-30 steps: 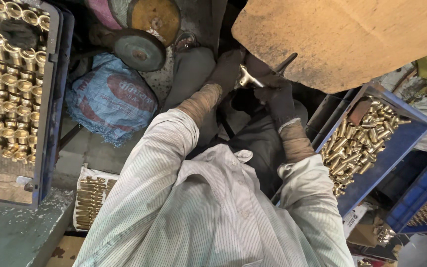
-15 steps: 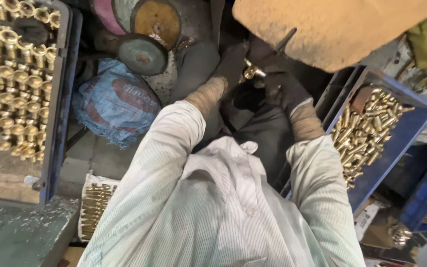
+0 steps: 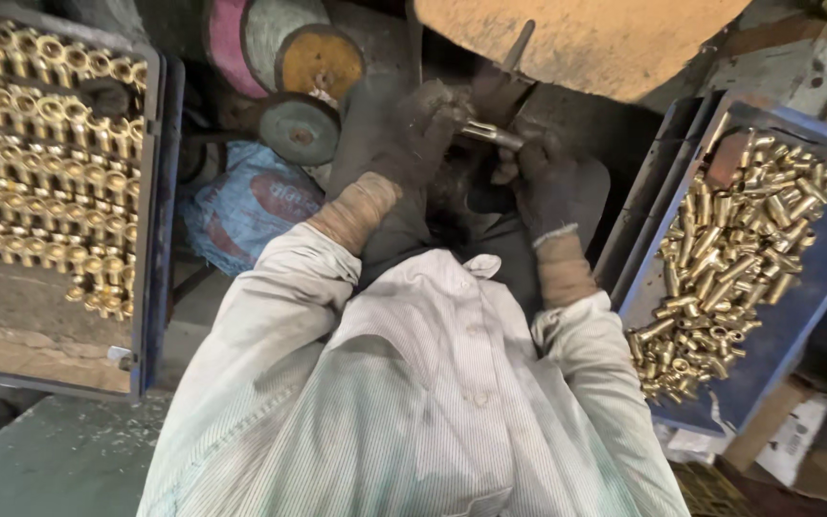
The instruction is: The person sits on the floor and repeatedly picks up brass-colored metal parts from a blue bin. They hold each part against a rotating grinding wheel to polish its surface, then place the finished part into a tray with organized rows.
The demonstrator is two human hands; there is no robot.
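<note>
A small brass fitting [image 3: 492,136] sits at the upper centre of the frame, pinched between both gloved hands just under the big tan hood [image 3: 581,43]. The left hand [image 3: 404,129] closes on its left end, the right hand [image 3: 552,177] on its right end; the two hands almost meet, wrists wrapped in tan cuffs, pale striped sleeves running down toward the bottom edge.

At the left of centre lies a crumpled blue bag [image 3: 246,211] bearing a reddish printed patch. Above it stand three round discs [image 3: 299,126]: one pink-rimmed, one yellow, one grey.

At the right edge one blue tray [image 3: 796,316] holds a loose heap of brass fittings, too many to count. At the left edge another blue tray [image 3: 157,211] holds brass fittings set in neat rows.
</note>
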